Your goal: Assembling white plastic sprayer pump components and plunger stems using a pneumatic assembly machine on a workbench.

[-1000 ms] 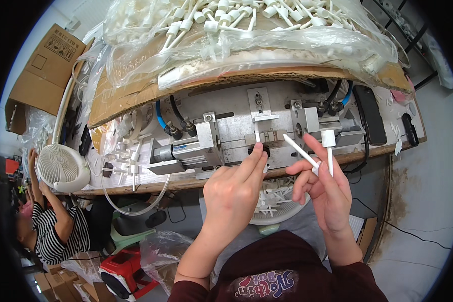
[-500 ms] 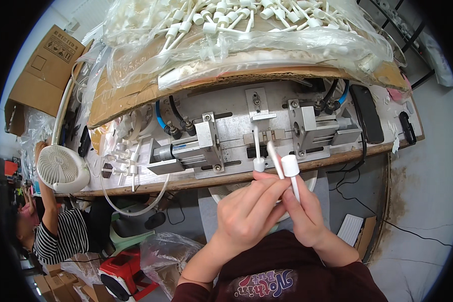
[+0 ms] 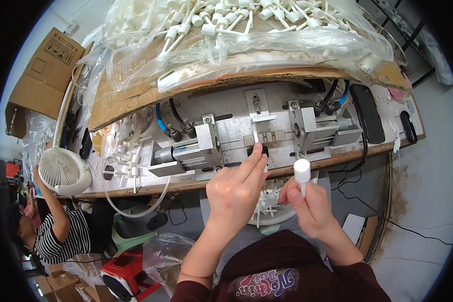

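Observation:
My right hand [image 3: 312,207] is closed around the stem of a white capped stick [image 3: 302,172], held upright with its ribbed-looking cap on top, just in front of the table edge. My left hand [image 3: 236,194] reaches over the metal fixture [image 3: 276,136], its fingers pressed together on another white capped stick [image 3: 255,136]. Only the stem's far end shows beyond the fingertips; my fingers hide most of the cap and my thumb is out of sight. On either side of the fixture stand a left pneumatic clamp [image 3: 199,143] and a right pneumatic clamp [image 3: 314,128].
Many white capped sticks [image 3: 226,17] lie in clear plastic on a cardboard sheet [image 3: 131,103] above the fixture. A basket [image 3: 282,217] of white parts sits below the table edge. Left are a fan [image 3: 65,170] and a co-worker's striped sleeve [image 3: 49,229]; a phone [image 3: 367,113] lies right.
My hands have moved apart. The left went forward onto the stick in the fixture, covering its cap; the right moved slightly right with its capped stick. The basket has come into view between them.

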`<state>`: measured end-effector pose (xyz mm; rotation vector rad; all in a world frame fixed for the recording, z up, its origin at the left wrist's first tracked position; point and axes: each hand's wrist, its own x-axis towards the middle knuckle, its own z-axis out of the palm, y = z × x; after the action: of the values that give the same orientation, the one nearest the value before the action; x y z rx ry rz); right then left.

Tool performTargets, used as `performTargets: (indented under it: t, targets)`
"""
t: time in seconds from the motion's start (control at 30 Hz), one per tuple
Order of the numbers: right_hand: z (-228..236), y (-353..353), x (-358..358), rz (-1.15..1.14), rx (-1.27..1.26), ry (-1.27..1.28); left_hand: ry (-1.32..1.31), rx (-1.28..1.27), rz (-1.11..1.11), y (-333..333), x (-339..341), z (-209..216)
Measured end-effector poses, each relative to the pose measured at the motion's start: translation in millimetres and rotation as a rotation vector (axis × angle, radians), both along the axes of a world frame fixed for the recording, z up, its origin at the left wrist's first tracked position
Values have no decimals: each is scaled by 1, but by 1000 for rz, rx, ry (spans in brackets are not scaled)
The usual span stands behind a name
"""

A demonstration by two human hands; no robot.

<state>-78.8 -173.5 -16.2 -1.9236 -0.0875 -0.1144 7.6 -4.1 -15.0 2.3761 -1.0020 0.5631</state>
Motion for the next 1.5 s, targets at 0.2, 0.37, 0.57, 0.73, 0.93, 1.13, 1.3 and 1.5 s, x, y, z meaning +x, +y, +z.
performTargets:
  t: [0.2,0.37,0.57,0.73,0.93,1.13,1.3,1.5]
  targets:
    - [9,-7,9,-5,-347,-281,28,42,-5,1,1,9]
    - [26,-21,25,-91,-624,-546,243,-105,-23,8,-4,11]
    - [49,-33,54,49,-1085,-827,875,-616,-489,22,-11,51]
    - [88,-22,108,-21,-1176,-1046,731,-722,-317,34,-14,49]
    - [129,-42,238,6,-1338,-916,432,-515,-105,21,-12,33]
    - [115,-16,300,302,-1568,-648,143,-156,-2,4,-6,3]
    - [121,-22,294,304,-1544,-651,56,-48,19,1,-3,1]
    - [116,-59,288,291,-1423,-588,70,-42,13,3,1,1]
